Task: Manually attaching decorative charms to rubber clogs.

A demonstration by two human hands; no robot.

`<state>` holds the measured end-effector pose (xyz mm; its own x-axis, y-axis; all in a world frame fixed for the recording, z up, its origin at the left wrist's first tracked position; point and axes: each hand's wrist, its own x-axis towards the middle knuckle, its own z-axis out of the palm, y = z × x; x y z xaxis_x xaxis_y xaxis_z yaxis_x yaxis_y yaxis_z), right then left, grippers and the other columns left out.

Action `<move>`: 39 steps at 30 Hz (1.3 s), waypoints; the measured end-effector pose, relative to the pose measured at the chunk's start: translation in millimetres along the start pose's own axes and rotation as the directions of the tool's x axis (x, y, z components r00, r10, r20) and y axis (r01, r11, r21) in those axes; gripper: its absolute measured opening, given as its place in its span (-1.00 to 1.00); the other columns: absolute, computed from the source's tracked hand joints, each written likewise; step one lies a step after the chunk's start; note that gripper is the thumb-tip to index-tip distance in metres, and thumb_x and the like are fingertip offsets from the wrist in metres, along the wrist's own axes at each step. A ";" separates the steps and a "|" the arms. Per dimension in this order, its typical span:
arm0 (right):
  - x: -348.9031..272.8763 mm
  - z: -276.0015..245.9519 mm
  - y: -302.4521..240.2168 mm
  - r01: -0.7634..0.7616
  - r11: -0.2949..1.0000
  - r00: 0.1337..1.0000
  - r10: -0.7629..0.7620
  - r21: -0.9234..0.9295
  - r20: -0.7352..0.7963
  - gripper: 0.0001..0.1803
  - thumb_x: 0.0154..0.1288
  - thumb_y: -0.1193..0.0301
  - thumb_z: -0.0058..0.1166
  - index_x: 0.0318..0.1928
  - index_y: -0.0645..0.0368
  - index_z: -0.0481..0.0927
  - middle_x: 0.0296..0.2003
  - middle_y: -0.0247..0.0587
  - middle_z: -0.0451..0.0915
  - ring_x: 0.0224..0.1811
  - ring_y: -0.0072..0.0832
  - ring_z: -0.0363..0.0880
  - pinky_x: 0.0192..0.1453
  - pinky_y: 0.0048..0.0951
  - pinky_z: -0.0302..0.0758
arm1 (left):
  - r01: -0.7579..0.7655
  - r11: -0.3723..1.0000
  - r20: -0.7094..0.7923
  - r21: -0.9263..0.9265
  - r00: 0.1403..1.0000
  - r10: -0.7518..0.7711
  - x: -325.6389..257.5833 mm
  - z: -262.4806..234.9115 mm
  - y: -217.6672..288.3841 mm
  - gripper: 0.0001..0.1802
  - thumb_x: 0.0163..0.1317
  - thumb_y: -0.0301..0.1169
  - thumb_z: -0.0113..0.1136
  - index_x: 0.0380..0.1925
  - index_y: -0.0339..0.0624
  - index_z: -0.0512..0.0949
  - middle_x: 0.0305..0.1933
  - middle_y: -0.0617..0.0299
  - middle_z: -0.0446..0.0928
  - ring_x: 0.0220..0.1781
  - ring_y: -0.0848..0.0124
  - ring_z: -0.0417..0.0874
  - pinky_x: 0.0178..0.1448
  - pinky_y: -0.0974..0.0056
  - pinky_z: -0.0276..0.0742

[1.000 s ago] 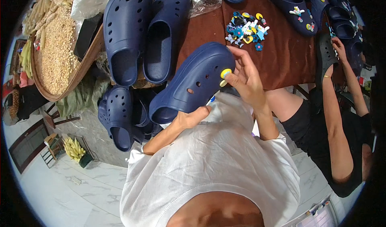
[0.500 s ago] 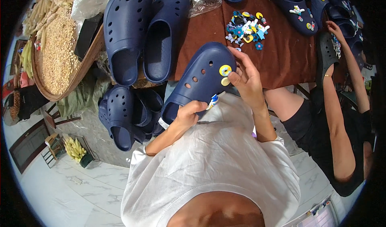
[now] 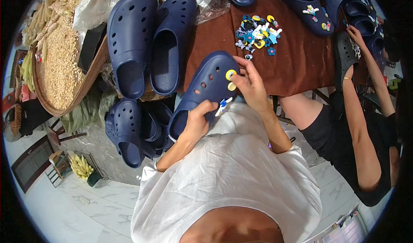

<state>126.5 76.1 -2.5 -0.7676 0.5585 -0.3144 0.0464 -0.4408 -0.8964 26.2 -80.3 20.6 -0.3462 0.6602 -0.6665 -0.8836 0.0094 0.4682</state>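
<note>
- Navy clog (image 3: pixel 202 99): held up over the near edge of the brown-covered surface (image 3: pixel 301 62), toe toward the surface, heel opening away from it. I judge it partly dressed with charms.
- Plain clogs (image 3: pixel 132 32): a pair at the left edge of the surface. I see no charms on their uppers, so I count both as not begun.
- Decorated clogs (image 3: pixel 297 2): by the far right corner of the surface, with charms on their uppers; from my end they look well along.
- Left grip (image 3: pixel 199 120): closed on the heel half of the clog, thumb over the side; the other fingers are mostly hidden from me.
- Right grip (image 3: pixel 253 86): closed loosely on the toe end, thumb against the charms, forefinger at the toe's edge.
- Charm heap (image 3: pixel 258 34): loose on the surface, in from its near edge, with plenty left to use.
- White-and-blue charm (image 3: pixel 223 107): at the clog's side, just beside the left thumb; I cannot tell whether it is seated.
- Yellow charm (image 3: pixel 231 75): near the toe, apparently in place.
- Pale disc (image 3: pixel 232 86): just beside the yellow charm; I cannot tell if it is pushed home.
- Bare holes (image 3: pixel 204 85): several along the upper, unfilled.
</note>
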 end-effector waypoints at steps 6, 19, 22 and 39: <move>13.9 -40.0 -1.7 0.259 0.433 0.837 -0.547 -0.863 -0.023 -0.79 0.34 0.44 0.17 -0.04 0.19 0.62 -0.12 -0.06 0.57 -0.03 -0.13 0.56 0.04 -0.23 0.48 | -0.066 0.994 -0.039 -0.091 0.997 0.063 11.7 10.7 3.8 -0.62 0.07 -0.64 0.10 -0.04 -0.35 0.50 -0.09 0.09 0.61 -0.10 0.26 0.68 0.08 0.16 0.62; 30.5 -47.9 0.0 0.199 0.500 0.858 -0.505 -0.843 -0.097 -0.82 0.33 0.46 0.21 -0.09 0.19 0.64 -0.29 -0.17 0.58 -0.30 -0.34 0.59 -0.18 -0.34 0.51 | -0.083 0.996 -0.064 -0.040 0.995 0.081 13.9 15.3 2.6 -0.60 0.07 -0.66 0.11 -0.02 -0.35 0.50 -0.08 0.10 0.62 -0.10 0.25 0.70 0.08 0.16 0.64; 20.0 -32.3 -19.5 0.297 0.606 0.851 -0.518 -0.738 -0.082 -0.85 0.35 0.49 0.18 -0.10 0.21 0.67 -0.28 -0.22 0.59 -0.32 -0.49 0.57 -0.23 -0.45 0.50 | -0.105 0.994 -0.059 0.021 0.993 0.106 16.5 13.2 -1.8 -0.57 0.07 -0.66 0.10 0.02 -0.32 0.49 -0.05 0.10 0.60 -0.07 0.27 0.67 0.10 0.16 0.63; 13.0 -9.2 -24.5 0.373 0.712 0.889 -0.457 -0.595 0.010 -0.65 0.15 0.47 0.39 -0.03 0.18 0.65 -0.13 -0.29 0.47 -0.12 -0.51 0.50 -0.03 -0.46 0.48 | -0.207 0.839 0.068 0.504 0.977 0.201 0.5 17.7 0.3 -0.64 0.12 -0.58 0.12 -0.03 -0.22 0.52 -0.08 0.27 0.51 -0.07 0.46 0.50 0.07 0.33 0.43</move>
<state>121.3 100.6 12.5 -0.7104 0.6910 0.1335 0.1274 0.3127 -0.9413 31.3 -66.7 30.7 -0.4941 0.6982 -0.5181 -0.5104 0.2495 0.8230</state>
